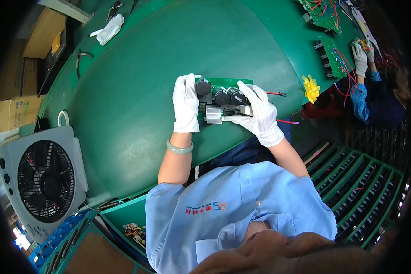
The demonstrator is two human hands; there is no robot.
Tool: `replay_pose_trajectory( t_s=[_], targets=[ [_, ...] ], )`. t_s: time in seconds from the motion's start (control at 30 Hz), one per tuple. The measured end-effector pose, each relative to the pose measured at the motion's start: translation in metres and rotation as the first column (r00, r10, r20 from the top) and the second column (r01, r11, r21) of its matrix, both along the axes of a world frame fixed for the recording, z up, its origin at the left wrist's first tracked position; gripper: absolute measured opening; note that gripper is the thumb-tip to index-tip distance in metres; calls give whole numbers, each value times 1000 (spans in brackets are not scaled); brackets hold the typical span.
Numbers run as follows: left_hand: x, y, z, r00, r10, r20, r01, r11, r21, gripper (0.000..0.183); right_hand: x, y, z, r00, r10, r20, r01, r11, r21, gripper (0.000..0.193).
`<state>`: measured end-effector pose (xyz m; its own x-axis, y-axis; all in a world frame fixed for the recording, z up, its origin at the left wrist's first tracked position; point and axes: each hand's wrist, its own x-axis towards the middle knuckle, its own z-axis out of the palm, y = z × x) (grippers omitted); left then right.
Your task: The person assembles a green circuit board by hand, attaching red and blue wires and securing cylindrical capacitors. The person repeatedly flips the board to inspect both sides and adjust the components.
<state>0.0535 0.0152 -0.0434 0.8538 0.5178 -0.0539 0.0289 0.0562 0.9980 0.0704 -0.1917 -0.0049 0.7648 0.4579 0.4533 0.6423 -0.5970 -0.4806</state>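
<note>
The left hand [186,105] and right hand [261,115] hold the circuit board [222,97] by opposite ends, fingers [248,90] gripping it — apparently a steadying step — and the next move calls for even support.

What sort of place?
Probably an electronics workshop: white-gloved left hand and right hand hold a component-laden green circuit board; more red-wired green boards lie on the smooth green worktop.
</note>
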Motion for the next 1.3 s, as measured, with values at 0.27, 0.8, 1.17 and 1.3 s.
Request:
replay_pose_trajectory(
  t_s=[0.27, 0.8, 1.17, 1.3],
  targets=[
    [-1, 2, 3, 998, 0, -56, 3, 999, 54, 29, 16, -18, 20, 910, 273, -313, -237, 960, 151, 87],
    [-1, 5, 6, 996, -57, -70, 58, 998, 11, 28, 19, -32, 22, 765, 312, -563, -209, 948, 242, 68],
    [-7, 33, 10, 937, -329, -115, 314, 940, -129, 31, 10, -75, -2, 768, 206, -606, -54, 964, 260, 77],
    [-7, 31, 26, 913, -355, -201, 321, 929, -183, 31, 10, -74, 0, 867, 65, -493, -46, 998, 51, 73]
  ],
)
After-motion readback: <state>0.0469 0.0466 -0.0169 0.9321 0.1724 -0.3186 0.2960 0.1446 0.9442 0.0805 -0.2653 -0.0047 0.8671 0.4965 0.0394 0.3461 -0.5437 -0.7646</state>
